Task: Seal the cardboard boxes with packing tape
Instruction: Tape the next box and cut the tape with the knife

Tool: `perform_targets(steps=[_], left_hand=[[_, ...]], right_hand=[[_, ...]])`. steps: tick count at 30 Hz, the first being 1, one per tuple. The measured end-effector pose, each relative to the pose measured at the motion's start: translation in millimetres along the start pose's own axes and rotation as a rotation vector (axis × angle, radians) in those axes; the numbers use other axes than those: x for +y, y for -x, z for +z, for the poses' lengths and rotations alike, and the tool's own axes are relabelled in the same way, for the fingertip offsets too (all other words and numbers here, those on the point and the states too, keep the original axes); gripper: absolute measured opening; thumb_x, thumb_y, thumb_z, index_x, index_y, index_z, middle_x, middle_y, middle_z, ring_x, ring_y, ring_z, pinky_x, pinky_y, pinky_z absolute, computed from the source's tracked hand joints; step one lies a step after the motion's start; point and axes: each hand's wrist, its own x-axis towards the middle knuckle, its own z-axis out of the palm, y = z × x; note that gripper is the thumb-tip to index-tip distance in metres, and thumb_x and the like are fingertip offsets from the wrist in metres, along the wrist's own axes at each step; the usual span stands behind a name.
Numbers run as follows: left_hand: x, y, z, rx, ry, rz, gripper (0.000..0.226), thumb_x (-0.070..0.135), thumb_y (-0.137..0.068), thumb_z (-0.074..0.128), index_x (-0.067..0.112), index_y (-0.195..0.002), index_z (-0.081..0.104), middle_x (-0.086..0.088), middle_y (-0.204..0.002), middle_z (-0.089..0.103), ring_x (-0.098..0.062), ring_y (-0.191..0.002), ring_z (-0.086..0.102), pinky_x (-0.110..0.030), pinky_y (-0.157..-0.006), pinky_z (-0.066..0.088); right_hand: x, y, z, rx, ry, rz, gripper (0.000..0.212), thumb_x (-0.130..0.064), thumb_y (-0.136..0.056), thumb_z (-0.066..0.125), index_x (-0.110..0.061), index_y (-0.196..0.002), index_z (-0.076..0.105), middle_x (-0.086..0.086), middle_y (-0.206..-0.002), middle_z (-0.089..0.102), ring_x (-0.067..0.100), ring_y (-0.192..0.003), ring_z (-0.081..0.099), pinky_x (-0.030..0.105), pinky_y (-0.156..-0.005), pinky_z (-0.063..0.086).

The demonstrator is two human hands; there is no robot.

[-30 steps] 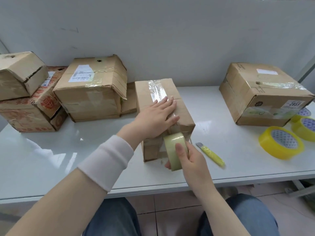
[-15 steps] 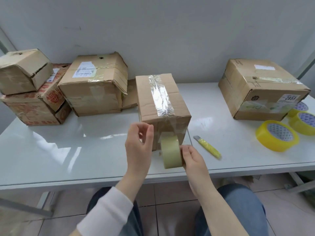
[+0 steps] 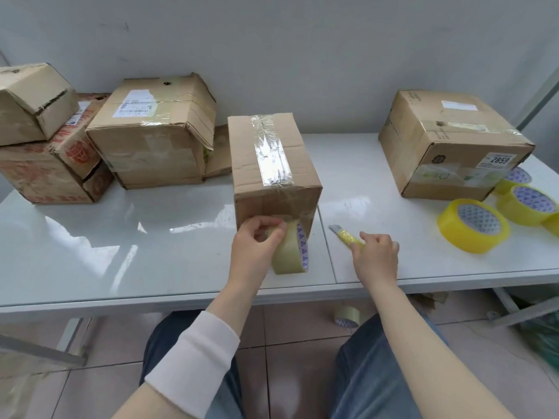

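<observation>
Grips with the left hand (image 3: pixel 252 252) a pale yellowish roll of clear packing tape (image 3: pixel 291 252), upright against the near face of the tall brown cardboard box (image 3: pixel 248 152) mid-table. Probably light, stiff, slick-skinned; best taken across the rim. Curls the right hand (image 3: pixel 376 257) round the near end of a small yellow utility knife (image 3: pixel 343 232), just right of the box.

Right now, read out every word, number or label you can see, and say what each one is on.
"2859": white label on the front of the right-hand box.
Shipping label atop the middle-left box: print too small to read.
Red print on the far-left bottom box: blurred, unreadable.
Yellow tape rolls: cores show a triangle pattern, no readable words.
</observation>
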Motion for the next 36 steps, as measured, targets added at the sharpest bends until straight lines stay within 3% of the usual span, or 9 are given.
perform_targets(steps=[4,8,12,14,16,18,24,31,36], left_hand=[[1.2,-0.5,-1.1,0.002,0.083,-0.029,0.005,0.026,-0.085,0.068,0.024,-0.085,0.073,0.012,-0.088,0.072,-0.005,-0.089,0.063,-0.016,-0.075,0.048],[1.4,-2.6,-2.6,0.031,0.06,-0.022,0.013,0.033,-0.085,0.068,0.022,-0.081,0.074,0.007,-0.085,0.072,-0.013,-0.091,0.064,-0.028,-0.083,0.048],[-2.8,-1.6,1.4,0.039,0.047,-0.003,0.028,0.038,-0.09,0.059,0.016,-0.078,0.07,0.002,-0.077,0.07,-0.009,-0.074,0.058,-0.026,-0.07,0.044],[-2.7,0.0,4.3,0.054,0.053,0.0,0.034,0.038,-0.092,0.056,0.01,-0.074,0.064,-0.001,-0.068,0.062,-0.009,-0.065,0.051,-0.027,-0.064,0.039],[-1.7,1.1,6.8,0.068,0.058,-0.007,0.034,0.037,-0.092,0.056,0.01,-0.072,0.062,0.001,-0.065,0.059,-0.012,-0.064,0.049,-0.029,-0.063,0.038],[-0.8,1.7,8.1,0.081,0.061,-0.017,0.03,0.036,-0.092,0.057,0.018,-0.069,0.063,0.008,-0.063,0.061,-0.012,-0.066,0.051,-0.027,-0.063,0.039],[1.2,3.2,9.8,0.099,0.07,-0.021,0.03,0.033,-0.092,0.058,0.012,-0.07,0.062,-0.003,-0.067,0.058,-0.016,-0.068,0.049,-0.031,-0.064,0.038],[3.8,3.7,10.4,0.106,0.08,-0.023,0.028,0.033,-0.092,0.059,0.02,-0.067,0.062,0.004,-0.067,0.062,-0.014,-0.067,0.052,-0.031,-0.064,0.04],[2.2,4.5,8.3,0.115,0.055,0.015,0.023,0.032,-0.091,0.06,0.022,-0.072,0.066,-0.003,-0.082,0.068,-0.024,-0.082,0.059,-0.038,-0.073,0.046]], right_hand=[[3.7,-8.4,5.4,-0.031,-0.016,-0.011,0.027,-0.023,-0.094,0.053,-0.007,-0.116,0.054,0.013,-0.115,0.052,0.027,-0.105,0.046,0.035,-0.086,0.042],[-11.3,-5.8,-16.4,-0.059,-0.547,0.043,0.011,-0.013,-0.095,0.051,-0.014,-0.102,0.044,0.005,-0.099,0.055,0.024,-0.088,0.057,0.026,-0.067,0.045],[-43.0,12.8,-59.6,0.059,-0.814,-0.226,0.014,-0.018,-0.093,0.055,-0.028,-0.096,0.046,-0.016,-0.089,0.052,0.009,-0.076,0.055,0.009,-0.058,0.044],[-59.8,23.7,-76.5,0.089,-0.732,-0.468,0.014,-0.017,-0.09,0.06,-0.028,-0.094,0.052,-0.015,-0.089,0.055,0.004,-0.071,0.053,0.007,-0.058,0.043],[-72.2,29.8,-83.7,0.155,-0.471,-0.684,0.01,-0.012,-0.086,0.066,-0.015,-0.094,0.062,-0.003,-0.09,0.061,0.011,-0.069,0.055,0.012,-0.056,0.044],[-79.8,31.6,-83.8,0.217,-0.256,-0.779,0.012,-0.009,-0.082,0.07,-0.006,-0.093,0.067,0.007,-0.09,0.064,0.02,-0.066,0.058,0.021,-0.054,0.046],[-91.2,27.6,-79.6,0.26,-0.174,-0.851,0.009,-0.01,-0.079,0.071,-0.005,-0.087,0.07,0.009,-0.084,0.065,0.02,-0.059,0.058,0.022,-0.05,0.044],[-97.8,20.5,-75.3,0.369,-0.092,-0.916,0.01,-0.014,-0.081,0.066,-0.006,-0.082,0.072,0.008,-0.077,0.065,0.024,-0.058,0.059,0.018,-0.05,0.036],[-87.1,17.0,-74.0,0.385,-0.079,-0.927,0.005,-0.008,-0.078,0.072,-0.007,-0.083,0.072,0.008,-0.078,0.066,0.024,-0.057,0.059,0.019,-0.049,0.037]])
